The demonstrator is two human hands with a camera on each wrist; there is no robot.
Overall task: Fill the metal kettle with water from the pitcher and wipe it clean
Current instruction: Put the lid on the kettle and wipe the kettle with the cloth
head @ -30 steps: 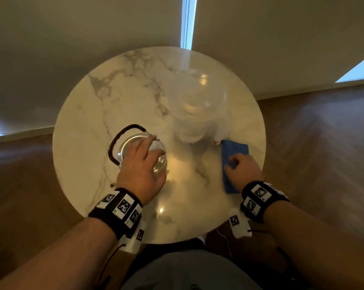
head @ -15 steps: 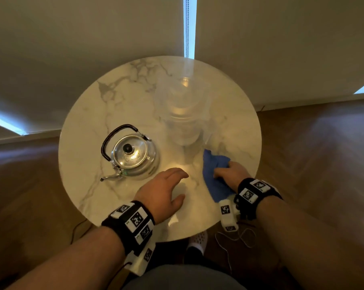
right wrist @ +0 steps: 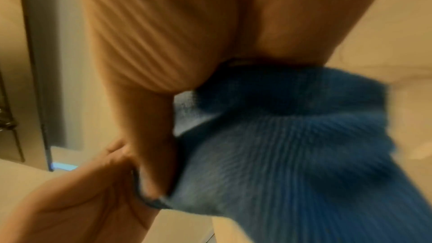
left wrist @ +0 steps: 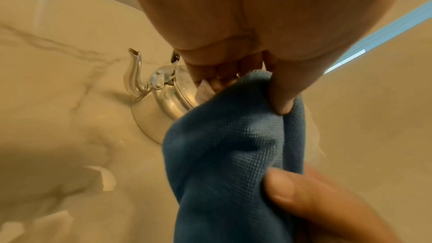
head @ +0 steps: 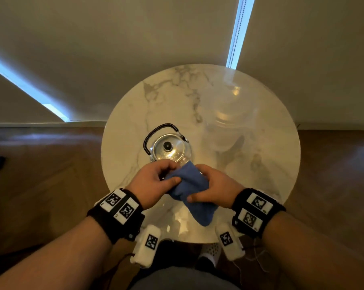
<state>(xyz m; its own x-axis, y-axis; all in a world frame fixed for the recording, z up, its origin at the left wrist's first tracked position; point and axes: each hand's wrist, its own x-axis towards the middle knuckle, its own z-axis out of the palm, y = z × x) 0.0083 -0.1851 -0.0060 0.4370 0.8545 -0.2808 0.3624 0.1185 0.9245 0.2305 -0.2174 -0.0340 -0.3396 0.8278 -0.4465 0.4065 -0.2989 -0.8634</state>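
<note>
Nearest us, both hands are clamped on the blue cloth (head: 188,191), which hangs above the desk (head: 124,130) edge. Our left hand (head: 153,185) pinches its upper end between thumb and curled fingers, and our right hand (head: 214,188) grips the middle, thumb on top. A second ago the left hand was on the kettle and the cloth lay flat under the right; now the cloth is lifted and bunched between the two. Just beyond the knuckles stands the metal kettle (head: 169,151), lid on, handle folded back, its spout pointing left in the left wrist view. Further right is the clear pitcher (head: 227,130), upright. We judge the filling is finished and the wiping is about to begin.
</note>
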